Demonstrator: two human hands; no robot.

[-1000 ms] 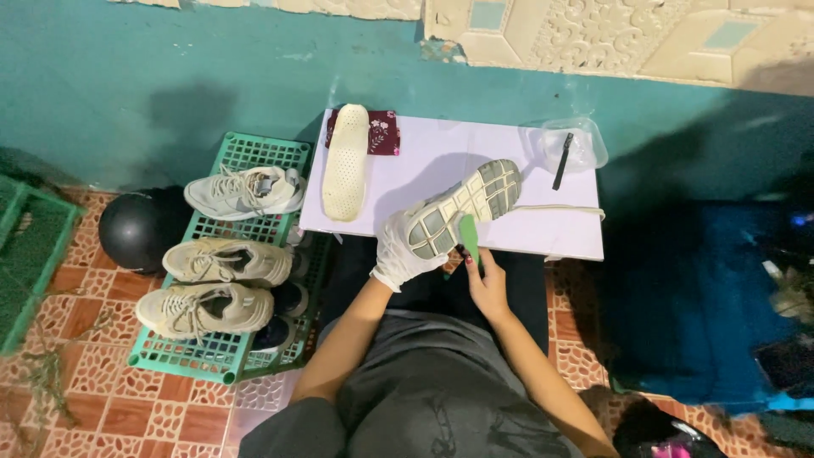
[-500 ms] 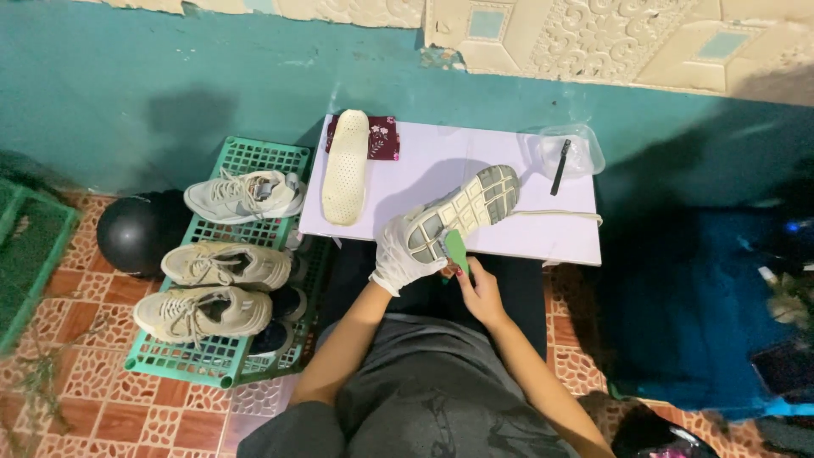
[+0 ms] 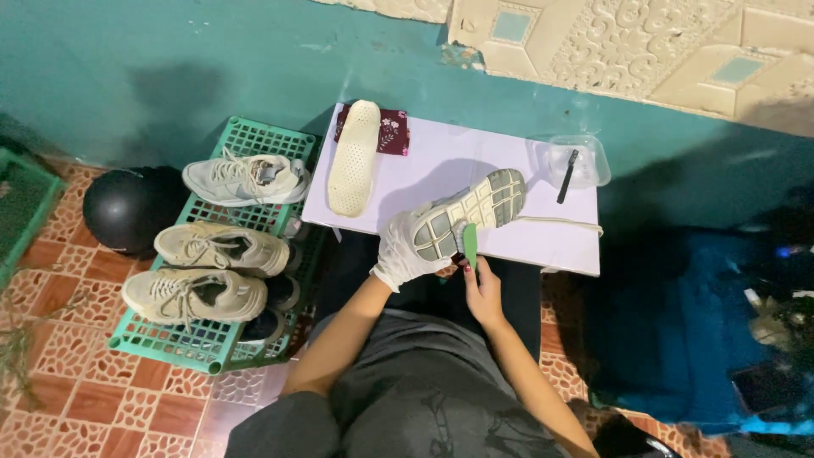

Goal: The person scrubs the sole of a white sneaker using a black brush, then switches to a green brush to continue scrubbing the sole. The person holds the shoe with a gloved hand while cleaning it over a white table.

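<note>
Low in the middle of the frame, the right hand (image 3: 485, 293) pinches a green brush (image 3: 469, 244) by its handle, fingers closed round it, with the bristle end pressed against the heel part of the sole. Just left of it the gloved left hand (image 3: 402, 251) is closed on the shoe (image 3: 469, 215), which is held sole-up and tilted, heel toward the person and toe out over the white surface (image 3: 509, 246). The shoe hangs mostly in that 1 hand at the near edge of the surface, so a hard stroke could twist it loose, and it would likely drop into the dark gap between the knees and the surface. The brush is held near its end; if the grip is wet it may slip, though the pictures do not show wetness. A loose lace (image 3: 560, 222) trails right from the toe across the surface, and a sweep of the shoe could drag it toward the clear tub (image 3: 580, 161) in the upper right, which holds a dark stick-like tool (image 3: 566, 164), and nudge that off the far corner. Further left on the surface lies a pale insole (image 3: 354, 158), partly over a dark red cloth (image 3: 392, 131); flicked dirt could land on it. At left, 3 shoes (image 3: 208, 247) sit on a green crate (image 3: 222, 348), beside a black helmet (image 3: 127, 208) on the tiled floor, close enough to catch spatter too.
</note>
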